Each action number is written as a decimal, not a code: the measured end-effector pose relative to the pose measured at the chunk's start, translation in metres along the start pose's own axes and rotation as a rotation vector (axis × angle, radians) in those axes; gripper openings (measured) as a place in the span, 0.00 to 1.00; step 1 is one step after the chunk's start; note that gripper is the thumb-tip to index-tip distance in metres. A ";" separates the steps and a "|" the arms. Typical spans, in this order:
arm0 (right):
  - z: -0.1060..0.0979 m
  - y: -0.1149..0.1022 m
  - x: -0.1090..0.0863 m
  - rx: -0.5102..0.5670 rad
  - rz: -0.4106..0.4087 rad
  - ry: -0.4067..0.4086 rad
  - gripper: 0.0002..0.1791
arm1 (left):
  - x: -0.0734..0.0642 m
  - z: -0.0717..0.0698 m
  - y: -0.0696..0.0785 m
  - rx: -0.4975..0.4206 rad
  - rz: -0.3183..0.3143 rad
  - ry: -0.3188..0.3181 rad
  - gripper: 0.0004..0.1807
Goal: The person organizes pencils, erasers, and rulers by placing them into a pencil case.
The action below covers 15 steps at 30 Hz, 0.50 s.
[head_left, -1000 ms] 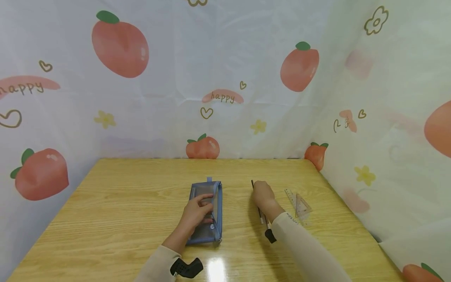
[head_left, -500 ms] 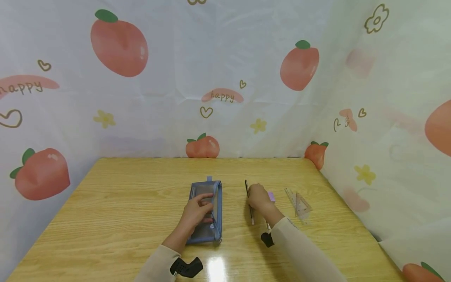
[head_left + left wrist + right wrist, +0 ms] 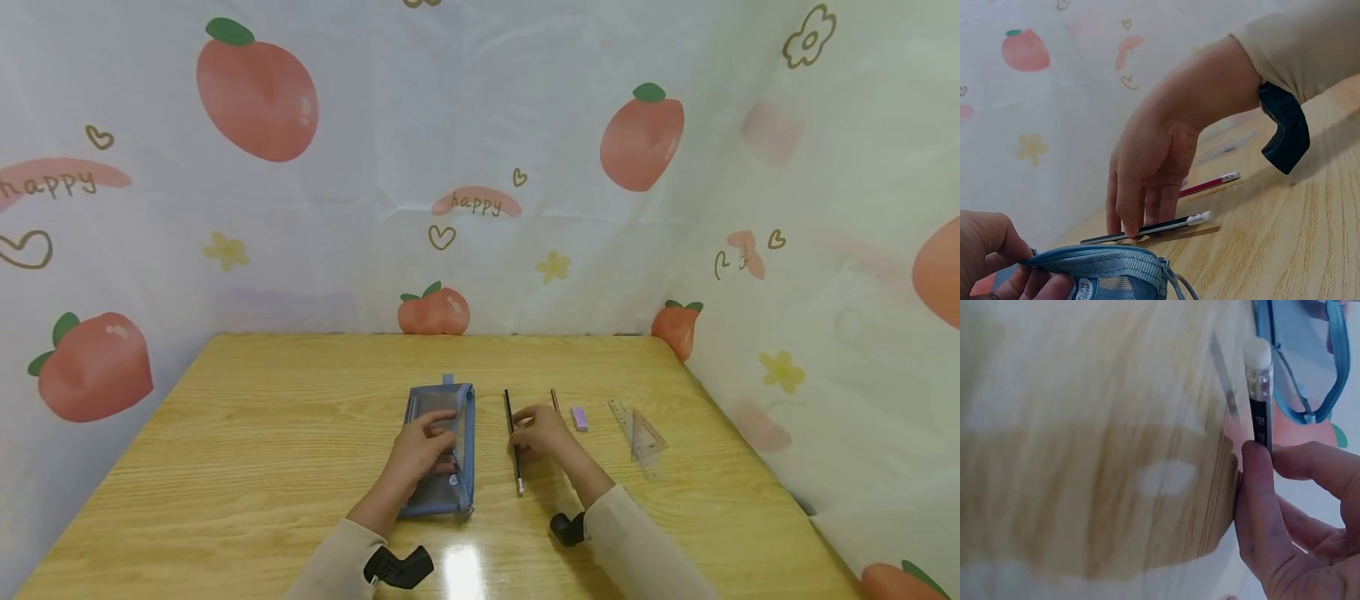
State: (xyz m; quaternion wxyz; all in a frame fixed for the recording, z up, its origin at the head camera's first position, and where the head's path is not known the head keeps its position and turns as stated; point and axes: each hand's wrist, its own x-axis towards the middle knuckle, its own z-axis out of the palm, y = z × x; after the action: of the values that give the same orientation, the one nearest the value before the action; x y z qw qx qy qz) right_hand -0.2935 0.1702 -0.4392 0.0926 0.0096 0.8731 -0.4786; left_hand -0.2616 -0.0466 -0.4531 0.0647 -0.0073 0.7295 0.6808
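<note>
On the table lies a blue zippered pencil case [image 3: 435,498] with see-through mesh, its mouth parted along the right side. My left hand [image 3: 417,450] grips the edge of that mouth, with fingers on the case. To the right of it, my right hand [image 3: 546,432] pinches a black pencil [image 3: 517,468] between thumb and fingers. The pencil's white eraser end [image 3: 1258,355] points toward me, and in the left wrist view it hangs just above the table. Partly hidden behind my right hand is a red pencil [image 3: 1210,185].
Right of my right hand lies a small purple eraser [image 3: 580,418]. Farther right are a clear ruler [image 3: 619,415] and a clear set square [image 3: 651,432], overlapping. A peach-print cloth [image 3: 360,250] hangs behind the wooden table [image 3: 300,400] and along its right side.
My right hand has brought the black pencil leftward, toward the pencil case. The purple eraser and part of the red pencil have come into sight. My left hand stays on the case.
</note>
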 end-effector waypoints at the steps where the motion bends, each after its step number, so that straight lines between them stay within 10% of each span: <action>1: 0.000 0.000 -0.001 0.021 0.004 -0.010 0.25 | 0.000 0.000 0.000 0.000 0.000 -0.001 0.28; 15: 0.009 0.004 -0.012 0.223 0.021 -0.167 0.27 | -0.001 0.001 0.000 -0.007 0.007 -0.007 0.28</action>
State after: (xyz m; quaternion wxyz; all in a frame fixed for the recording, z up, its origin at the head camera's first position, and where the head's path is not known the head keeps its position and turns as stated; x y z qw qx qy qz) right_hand -0.2802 0.1657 -0.4455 0.1685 -0.0107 0.8036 -0.5708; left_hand -0.2600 -0.0454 -0.4527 0.0649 -0.0027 0.7270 0.6835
